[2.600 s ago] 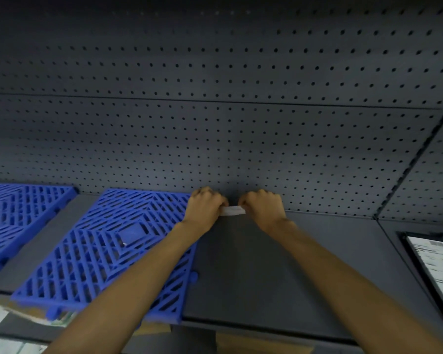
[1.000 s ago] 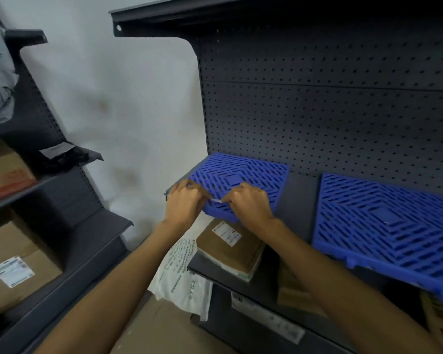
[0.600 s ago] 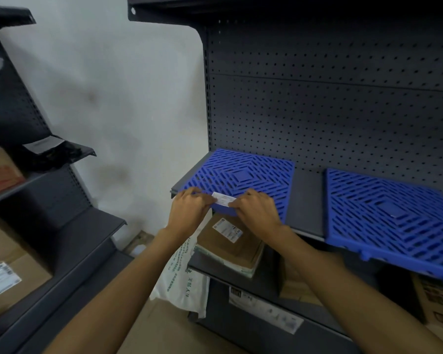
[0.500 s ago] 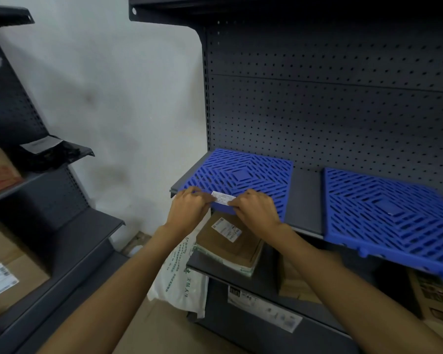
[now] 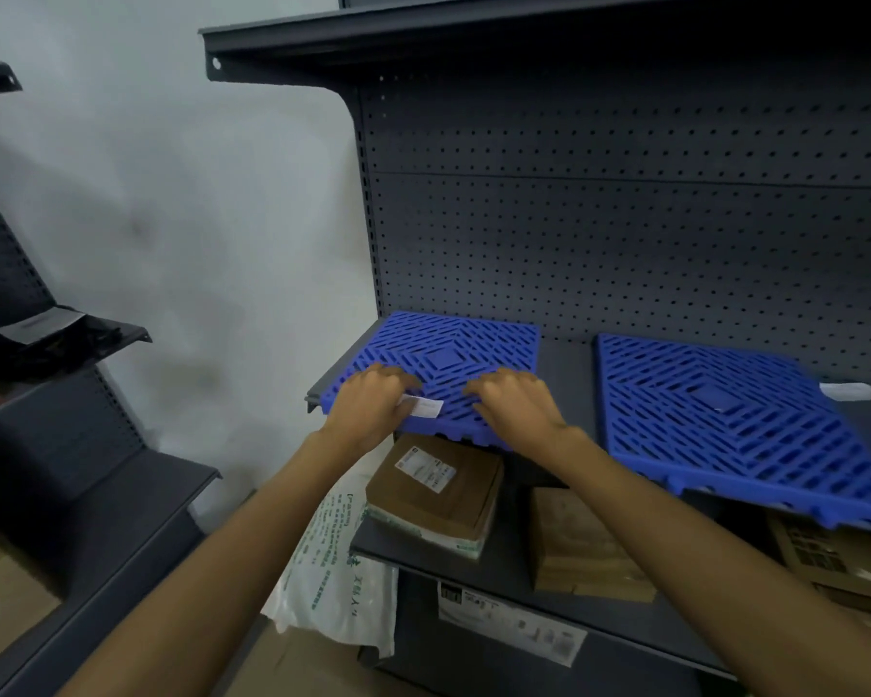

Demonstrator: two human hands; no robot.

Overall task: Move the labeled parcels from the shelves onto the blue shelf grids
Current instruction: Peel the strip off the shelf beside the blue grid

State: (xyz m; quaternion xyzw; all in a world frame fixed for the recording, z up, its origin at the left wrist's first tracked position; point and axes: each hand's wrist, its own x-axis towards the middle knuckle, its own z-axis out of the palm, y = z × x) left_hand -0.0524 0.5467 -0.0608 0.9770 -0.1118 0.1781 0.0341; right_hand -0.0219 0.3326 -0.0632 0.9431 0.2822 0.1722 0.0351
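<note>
Two blue shelf grids lie on the dark shelf: the left grid (image 5: 448,359) and the right grid (image 5: 725,420). My left hand (image 5: 368,410) is over the left grid's front edge, pinching a small white label strip (image 5: 423,405). My right hand (image 5: 514,404) hovers over the same front edge, fingers curled, apart from the strip. On the shelf below lies a brown labeled parcel (image 5: 438,485) on a white bag, beside a brown paper parcel (image 5: 579,550).
A white plastic bag (image 5: 343,560) hangs off the lower shelf's left end. Another white label (image 5: 851,391) lies by the right grid. A second dark rack (image 5: 71,445) with cardboard boxes stands at left. A dark shelf (image 5: 473,32) overhangs above.
Both hands held the white strip before; now my right hand has let go and moved right, and only my left hand keeps it. The view has swung left from the bare shelf.
</note>
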